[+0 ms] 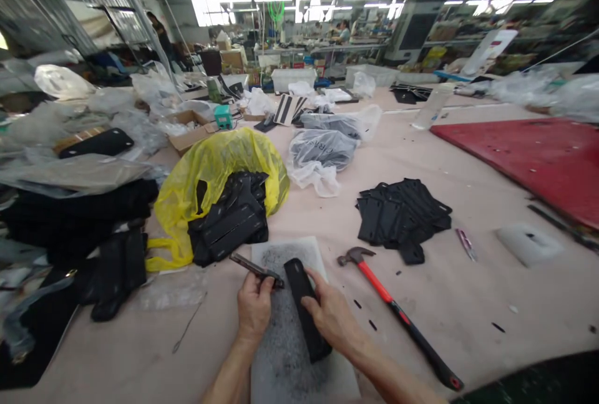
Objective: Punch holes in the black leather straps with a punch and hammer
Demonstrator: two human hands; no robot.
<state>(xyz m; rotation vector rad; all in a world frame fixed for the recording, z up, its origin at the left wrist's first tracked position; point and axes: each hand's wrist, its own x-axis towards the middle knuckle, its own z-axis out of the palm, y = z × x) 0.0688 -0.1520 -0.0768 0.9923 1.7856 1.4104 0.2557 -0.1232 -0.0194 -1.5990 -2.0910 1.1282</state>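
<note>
"Black piece (306, 313), where is it?"

"Over the speckled board (274, 360); whether they touch, I can't tell."

"And from the left?"

"First a yellow bag (219, 151), open, with dark parts at its mouth. Then the left hand (254, 305), thumb and fingers pinching a slim metal tool (256, 269). Next, the right hand (327, 309), thumb and fingers gripping the black piece."

"Further right?"

"A claw hammer (386, 298), near a pile of flat black parts (397, 214), then a white block (528, 245)."

Open tabletop (337, 223) lies between yellow bag (215, 161) and hammer (388, 298).
</note>
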